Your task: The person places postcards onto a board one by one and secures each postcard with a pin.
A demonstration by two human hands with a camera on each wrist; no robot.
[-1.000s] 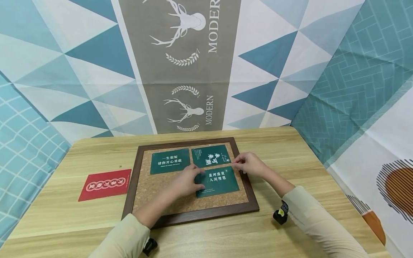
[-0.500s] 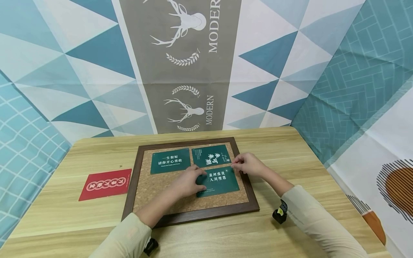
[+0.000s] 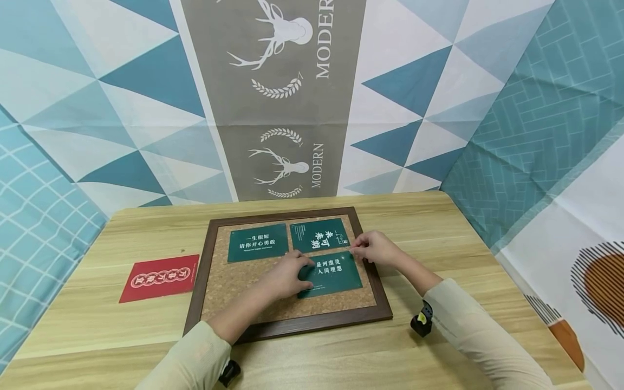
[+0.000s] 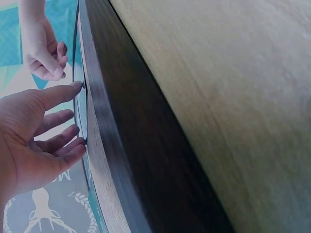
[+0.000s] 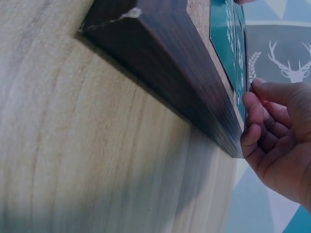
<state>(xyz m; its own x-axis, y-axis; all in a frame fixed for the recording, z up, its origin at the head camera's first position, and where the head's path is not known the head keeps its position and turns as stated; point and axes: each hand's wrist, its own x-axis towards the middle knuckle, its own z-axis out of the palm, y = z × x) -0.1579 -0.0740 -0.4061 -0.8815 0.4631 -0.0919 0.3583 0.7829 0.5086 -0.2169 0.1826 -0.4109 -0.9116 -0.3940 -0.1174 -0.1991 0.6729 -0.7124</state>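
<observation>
A brown-framed corkboard (image 3: 229,287) lies on the table with three green cards on it. My left hand (image 3: 285,277) rests on the left side of the lower right card (image 3: 336,279), fingers spread and mostly extended in the left wrist view. At that card's upper right corner my right hand (image 3: 376,248) pinches a small pin-like thing between thumb and forefinger; its other fingers curl in the right wrist view. Above it lies a sideways-lettered card (image 3: 312,236), and to the upper left another green card (image 3: 258,244). The pinched thing is mostly hidden by the fingertips.
A red card (image 3: 158,278) lies on the wooden table (image 3: 97,330), left of the board. The board's raised dark frame (image 3: 312,325) stands above the tabletop. Behind the table hangs a patterned cloth (image 3: 278,114) with deer heads.
My left hand has shifted very slightly to the right over the card. The right hand stays at the card's corner, almost still. Board and cards keep their places.
</observation>
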